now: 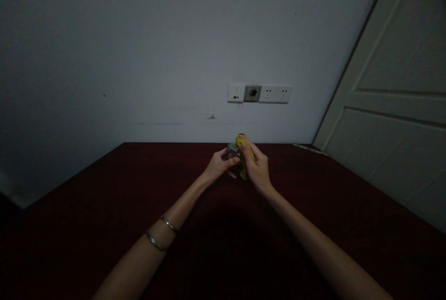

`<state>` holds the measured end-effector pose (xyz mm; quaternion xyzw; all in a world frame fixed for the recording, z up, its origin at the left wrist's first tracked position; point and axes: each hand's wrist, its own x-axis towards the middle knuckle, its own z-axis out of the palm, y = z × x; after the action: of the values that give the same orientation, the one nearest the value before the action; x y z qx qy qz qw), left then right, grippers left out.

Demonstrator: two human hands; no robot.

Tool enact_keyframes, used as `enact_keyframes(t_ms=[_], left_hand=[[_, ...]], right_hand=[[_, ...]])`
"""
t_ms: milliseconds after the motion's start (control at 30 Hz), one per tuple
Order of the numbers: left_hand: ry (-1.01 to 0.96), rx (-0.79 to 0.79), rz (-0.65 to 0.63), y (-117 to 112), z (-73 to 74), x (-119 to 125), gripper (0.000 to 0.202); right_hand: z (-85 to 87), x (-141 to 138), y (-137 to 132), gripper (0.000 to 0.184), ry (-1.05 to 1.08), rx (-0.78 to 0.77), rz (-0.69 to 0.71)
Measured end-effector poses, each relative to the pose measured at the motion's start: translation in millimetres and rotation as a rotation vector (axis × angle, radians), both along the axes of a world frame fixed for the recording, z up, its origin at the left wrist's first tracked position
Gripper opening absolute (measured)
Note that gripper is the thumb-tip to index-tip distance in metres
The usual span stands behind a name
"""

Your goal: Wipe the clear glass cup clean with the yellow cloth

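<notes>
My left hand [220, 164] is closed around a small clear object [232, 150] that looks like glass or clear plastic; its exact kind is hard to make out in the dim light. A yellow cloth [242, 165] is gripped in my right hand [257, 164], bunched under the fingers. The cloth touches the right side of the clear object. Both hands meet above the far part of the dark red table [167, 188]. My left fingers hide part of the clear object's lower side.
Behind the table rises a pale wall [156, 49] with a row of sockets [268, 94]. A panelled door [393, 105] stands at the right. On the table's far right edge lies a thin pale strip [309, 149].
</notes>
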<state>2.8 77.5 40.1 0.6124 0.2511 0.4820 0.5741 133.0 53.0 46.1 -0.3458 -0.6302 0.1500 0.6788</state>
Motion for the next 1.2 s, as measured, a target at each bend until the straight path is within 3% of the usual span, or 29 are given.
enact_keyframes(t_ms=[233, 433, 667, 867, 1033, 1200], left_hand=[[-0.250, -0.157, -0.101, -5, -4.6, 7, 0.063], [-0.332, -0.294, -0.188, -2, -6.5, 4, 0.063], [-0.385, -0.429, -0.144, -7, 4.2, 3, 0.057], [-0.592, -0.447, -0.059, -6, 10.0, 1, 0.043], [-0.513, -0.440, -0.016, -2, 6.1, -4, 0.050], [-0.502, -0.432, -0.043, -1, 3.7, -5, 0.054]], right_hand=[[5.1, 2, -5, 0.037, -0.298, 0.244, -0.101], [7.4, 2, -6, 0.043, -0.447, 0.383, -0.128], [5.1, 3, -11, 0.051, -0.615, 0.511, -0.047], [0.2, 1, -14, 0.043, -0.817, 0.575, -0.015], [-2.0, 5, -10, 0.045, -0.825, 0.568, 0.015], [-7.1, 5, -5, 0.047, -0.648, 0.487, 0.012]])
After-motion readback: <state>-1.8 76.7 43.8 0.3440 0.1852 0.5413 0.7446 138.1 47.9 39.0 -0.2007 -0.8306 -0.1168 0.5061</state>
